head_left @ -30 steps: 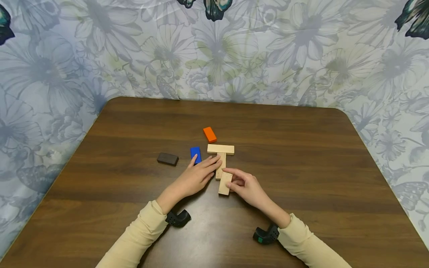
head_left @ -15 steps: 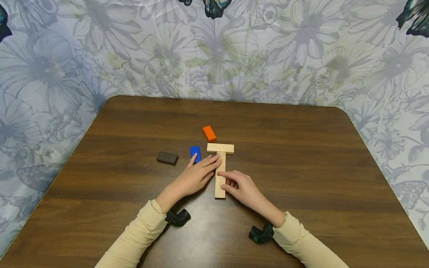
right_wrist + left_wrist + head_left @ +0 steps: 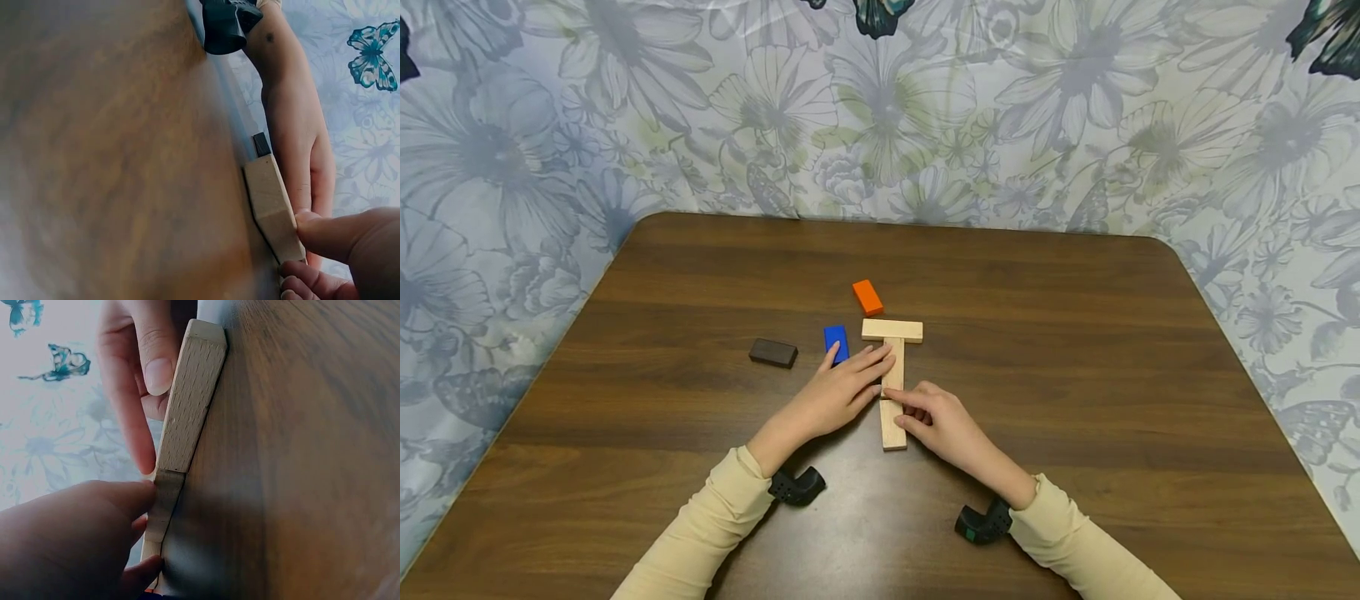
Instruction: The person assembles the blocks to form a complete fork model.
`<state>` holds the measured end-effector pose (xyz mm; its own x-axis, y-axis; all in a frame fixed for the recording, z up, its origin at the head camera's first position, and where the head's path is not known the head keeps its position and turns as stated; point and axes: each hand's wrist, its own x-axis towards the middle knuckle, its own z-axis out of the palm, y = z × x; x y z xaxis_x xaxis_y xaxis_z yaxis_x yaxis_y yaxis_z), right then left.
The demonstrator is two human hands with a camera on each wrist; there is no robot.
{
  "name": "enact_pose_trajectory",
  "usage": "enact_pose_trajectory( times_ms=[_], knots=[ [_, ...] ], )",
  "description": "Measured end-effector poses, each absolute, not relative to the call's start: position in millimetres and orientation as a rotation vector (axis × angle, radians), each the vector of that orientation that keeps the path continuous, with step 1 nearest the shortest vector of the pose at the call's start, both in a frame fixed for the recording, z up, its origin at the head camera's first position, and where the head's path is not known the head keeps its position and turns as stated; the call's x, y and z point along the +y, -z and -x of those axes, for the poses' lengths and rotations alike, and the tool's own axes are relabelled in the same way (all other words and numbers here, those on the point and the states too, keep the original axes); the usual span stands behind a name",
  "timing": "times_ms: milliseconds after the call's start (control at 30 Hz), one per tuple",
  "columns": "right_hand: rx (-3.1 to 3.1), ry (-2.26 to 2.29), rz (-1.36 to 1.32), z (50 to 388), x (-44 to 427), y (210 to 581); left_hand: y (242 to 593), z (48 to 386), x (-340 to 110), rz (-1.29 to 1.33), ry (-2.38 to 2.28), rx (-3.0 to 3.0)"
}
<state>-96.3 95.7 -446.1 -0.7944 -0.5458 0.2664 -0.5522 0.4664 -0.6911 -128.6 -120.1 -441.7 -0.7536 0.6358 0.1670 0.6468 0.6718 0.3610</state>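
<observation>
Three pale wooden blocks make a T on the table. The crossbar block (image 3: 892,331) lies at the far end, with the middle block (image 3: 898,375) running toward me from it. The near block (image 3: 893,429) continues that line, a thin dark seam showing between the two. My left hand (image 3: 838,396) rests straight fingers on the middle block, with the little finger over a blue block (image 3: 836,336). With thumb and index finger, my right hand (image 3: 943,425) holds the near block (image 3: 194,400) at its far part. Its other fingers are curled under.
A black block (image 3: 773,353) lies left of the blue one. Beyond the crossbar sits an orange block (image 3: 868,297), near its left end. Dark wrist cameras, such as the right one (image 3: 983,523), hang by both cuffs. Behind the brown table (image 3: 1075,333) is floral wallpaper.
My right hand has moved the near block left and straightened it into line with the middle block, then drawn it slightly toward me. The left hand has stayed in place.
</observation>
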Motion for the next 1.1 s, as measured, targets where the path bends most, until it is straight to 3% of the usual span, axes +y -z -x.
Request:
enact_pose_trajectory(
  times_ms=[1100],
  knots=[
    [-2.669,-0.988,-0.882,84.0,92.6,453.8,440.1,128.2,-123.2,1.151,0.591,-2.918]
  ],
)
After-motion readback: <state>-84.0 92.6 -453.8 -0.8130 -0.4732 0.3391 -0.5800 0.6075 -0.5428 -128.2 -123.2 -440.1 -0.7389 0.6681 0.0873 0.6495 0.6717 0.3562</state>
